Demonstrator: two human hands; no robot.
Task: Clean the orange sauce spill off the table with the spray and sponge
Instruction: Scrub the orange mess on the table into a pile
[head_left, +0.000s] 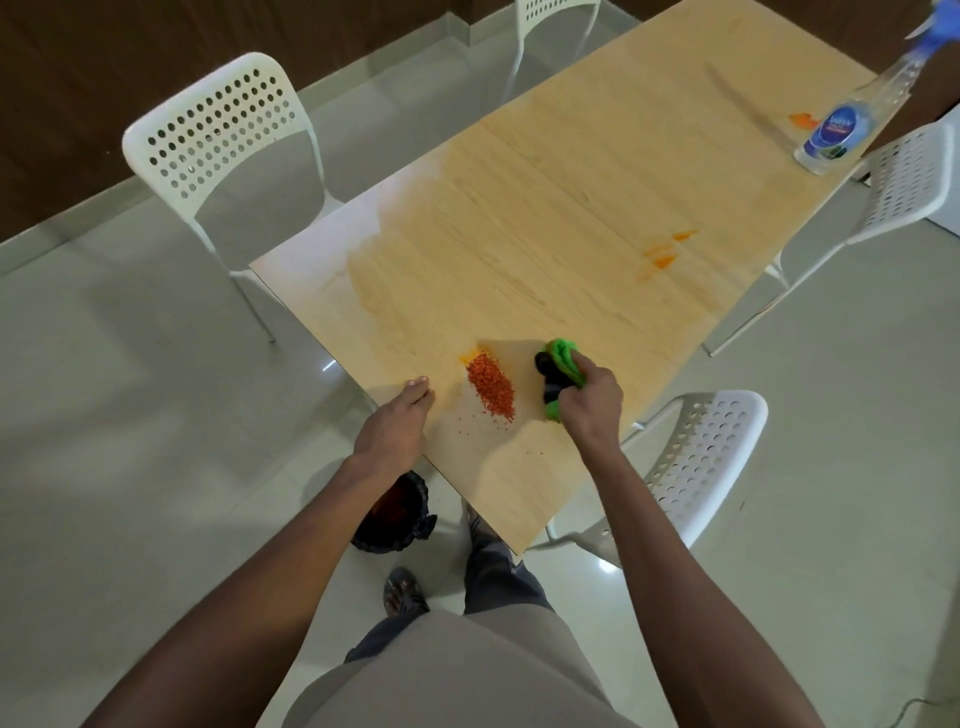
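Note:
My right hand (592, 402) grips a green and black sponge (558, 371) pressed on the light wooden table (545, 208). Just left of the sponge lies a heap of orange-red crumbs (491, 387) with a few loose grains below it. My left hand (397, 423) rests at the table's near-left edge, fingers together and pointing along the edge, holding nothing. Orange sauce smears (667, 249) mark the table's right side, and another orange smear (802, 134) lies beside a clear spray bottle (844, 127) with a blue label at the far right corner.
White perforated chairs stand at the far left (223, 140), far right (904, 182) and near right (698, 462). A dark bin (395, 512) with a black liner sits on the floor under the table's near corner. A wet sheen covers the table's left half.

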